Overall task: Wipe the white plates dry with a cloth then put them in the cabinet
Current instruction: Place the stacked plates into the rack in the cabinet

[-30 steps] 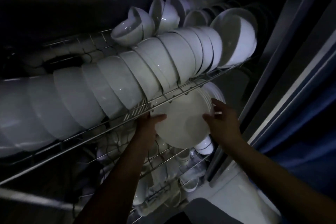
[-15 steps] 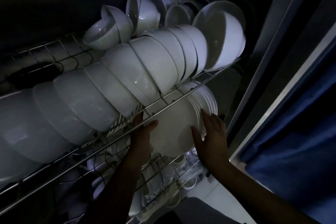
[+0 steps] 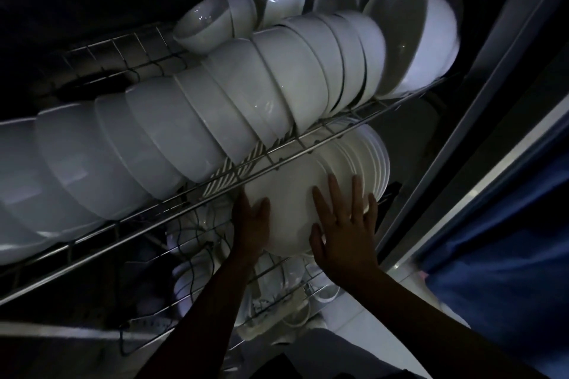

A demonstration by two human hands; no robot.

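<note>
Both arms reaching up and forward from the lower edge of the view, bare forearms dim in the low light. Left hand point(image 3: 252, 224) raised with the wrist straight, thumb spread out to the right, fingers running up out of sight behind a wire rail, palm side laid against a white surface. Right hand point(image 3: 345, 231) seen from the back, fingers straight and slightly fanned, pointing up, thumb spread to the left, pressed flat. Hands close beside each other but apart. Right forearm slanting in from the lower right corner, left forearm rising from bottom centre.
</note>
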